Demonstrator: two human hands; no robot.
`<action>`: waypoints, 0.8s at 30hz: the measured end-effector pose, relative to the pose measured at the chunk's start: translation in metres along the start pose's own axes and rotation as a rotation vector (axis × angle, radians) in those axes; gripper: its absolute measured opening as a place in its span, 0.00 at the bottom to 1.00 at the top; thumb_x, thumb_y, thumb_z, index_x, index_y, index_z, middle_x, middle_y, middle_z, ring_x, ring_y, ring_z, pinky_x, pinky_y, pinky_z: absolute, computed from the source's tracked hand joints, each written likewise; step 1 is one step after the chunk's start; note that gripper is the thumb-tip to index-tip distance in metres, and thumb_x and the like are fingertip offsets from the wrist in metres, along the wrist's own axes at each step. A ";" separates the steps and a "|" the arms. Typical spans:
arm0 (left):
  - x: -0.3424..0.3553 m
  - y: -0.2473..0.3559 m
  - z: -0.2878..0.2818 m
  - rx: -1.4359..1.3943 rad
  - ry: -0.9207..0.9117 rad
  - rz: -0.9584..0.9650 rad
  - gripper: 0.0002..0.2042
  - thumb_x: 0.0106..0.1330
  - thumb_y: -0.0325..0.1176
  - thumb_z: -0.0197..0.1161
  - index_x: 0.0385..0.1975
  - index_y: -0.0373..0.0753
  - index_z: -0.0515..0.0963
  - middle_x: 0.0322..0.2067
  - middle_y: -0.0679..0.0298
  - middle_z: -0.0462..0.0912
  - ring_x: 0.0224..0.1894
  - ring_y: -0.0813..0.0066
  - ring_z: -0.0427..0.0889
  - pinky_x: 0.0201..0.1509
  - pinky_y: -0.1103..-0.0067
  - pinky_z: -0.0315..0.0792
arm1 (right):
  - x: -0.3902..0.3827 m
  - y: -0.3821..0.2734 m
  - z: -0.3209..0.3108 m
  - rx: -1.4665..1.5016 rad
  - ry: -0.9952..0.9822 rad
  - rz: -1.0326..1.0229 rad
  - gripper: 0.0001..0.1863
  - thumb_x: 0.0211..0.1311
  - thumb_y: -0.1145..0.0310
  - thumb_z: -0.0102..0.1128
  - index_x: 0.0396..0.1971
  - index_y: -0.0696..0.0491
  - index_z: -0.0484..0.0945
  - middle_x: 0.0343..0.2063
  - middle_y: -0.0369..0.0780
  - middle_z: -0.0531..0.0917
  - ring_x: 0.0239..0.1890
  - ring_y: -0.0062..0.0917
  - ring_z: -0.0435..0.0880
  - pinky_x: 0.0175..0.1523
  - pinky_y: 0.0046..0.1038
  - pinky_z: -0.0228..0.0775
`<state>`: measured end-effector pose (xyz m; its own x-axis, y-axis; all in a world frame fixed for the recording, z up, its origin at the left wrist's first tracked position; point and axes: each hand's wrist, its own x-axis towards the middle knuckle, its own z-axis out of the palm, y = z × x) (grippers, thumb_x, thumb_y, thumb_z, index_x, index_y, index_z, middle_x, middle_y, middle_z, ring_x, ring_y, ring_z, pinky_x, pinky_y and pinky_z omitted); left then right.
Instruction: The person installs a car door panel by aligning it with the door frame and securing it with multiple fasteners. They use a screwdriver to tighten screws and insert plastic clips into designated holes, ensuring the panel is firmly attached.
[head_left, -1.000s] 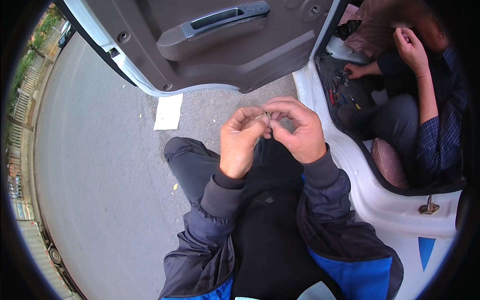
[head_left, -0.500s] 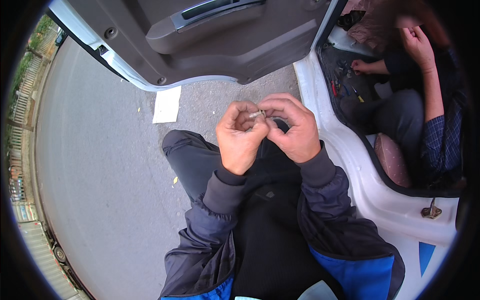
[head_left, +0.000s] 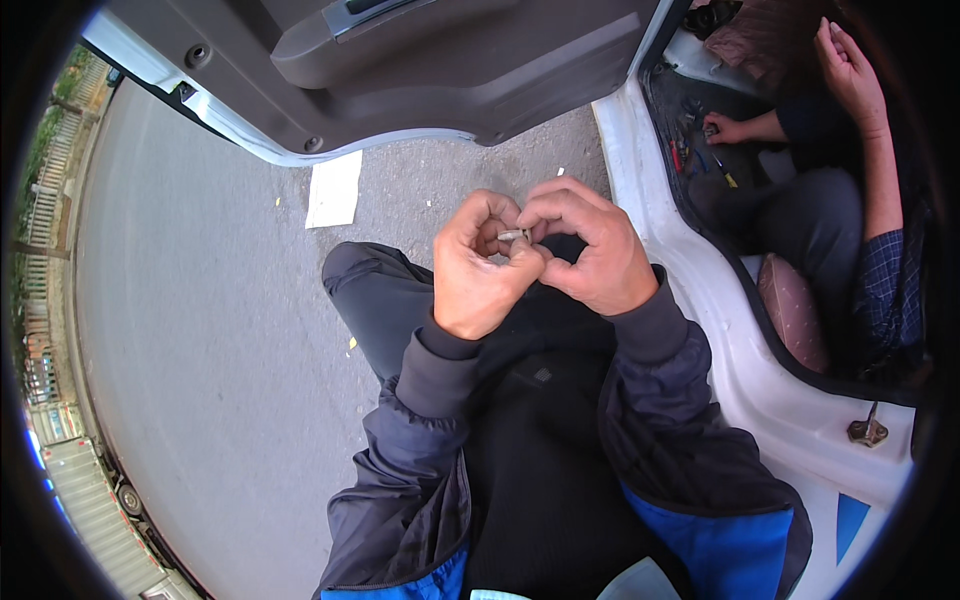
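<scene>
My left hand [head_left: 480, 270] and my right hand [head_left: 598, 250] meet in front of my lap, fingertips together. Between them is a small, pale, narrow piece [head_left: 514, 235] with a metallic look; its exact kind is too small to make out. The fingers of my left hand curl around it from one side. From the other side, the thumb and fingers of my right hand pinch at its end. Both hands are closed, and the fingers partly hide the piece.
A brown vehicle door panel [head_left: 420, 90] stands open ahead. White paper [head_left: 334, 190] lies on the asphalt [head_left: 210, 350]. Right, past the white sill [head_left: 690, 270], another person sits in the footwell, one hand [head_left: 855, 85] raised, the other by several small tools [head_left: 724, 172].
My hands stay together around the small piece, with a slight shift of the fingers. The other person's raised hand has straightened its fingers. The whole view has tilted slightly.
</scene>
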<state>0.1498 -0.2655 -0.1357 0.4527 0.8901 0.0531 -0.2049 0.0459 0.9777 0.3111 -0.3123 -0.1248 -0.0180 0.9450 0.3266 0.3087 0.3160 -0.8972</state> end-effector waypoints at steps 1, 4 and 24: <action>-0.001 -0.001 -0.002 0.005 -0.010 -0.020 0.09 0.58 0.15 0.58 0.37 0.32 0.73 0.32 0.64 0.81 0.35 0.83 0.83 0.39 0.84 0.77 | -0.001 0.001 0.000 0.035 -0.013 0.029 0.20 0.49 0.86 0.66 0.44 0.58 0.79 0.44 0.40 0.78 0.37 0.23 0.82 0.46 0.26 0.80; -0.005 -0.003 -0.007 0.060 -0.051 -0.024 0.09 0.58 0.15 0.58 0.37 0.33 0.73 0.32 0.65 0.82 0.36 0.85 0.82 0.37 0.86 0.75 | -0.006 0.002 0.004 0.004 -0.036 0.030 0.19 0.48 0.86 0.68 0.41 0.58 0.78 0.43 0.40 0.78 0.36 0.22 0.81 0.45 0.25 0.80; -0.024 -0.030 -0.024 -0.348 -0.079 -0.199 0.09 0.61 0.15 0.57 0.39 0.33 0.71 0.32 0.61 0.80 0.30 0.79 0.81 0.31 0.82 0.75 | -0.010 0.006 0.020 0.060 -0.135 0.130 0.16 0.46 0.81 0.70 0.34 0.57 0.74 0.34 0.38 0.75 0.30 0.20 0.80 0.36 0.23 0.75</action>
<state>0.1238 -0.2777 -0.1715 0.5759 0.8112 -0.1019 -0.3818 0.3770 0.8438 0.2939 -0.3184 -0.1390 -0.1106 0.9796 0.1676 0.2600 0.1913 -0.9465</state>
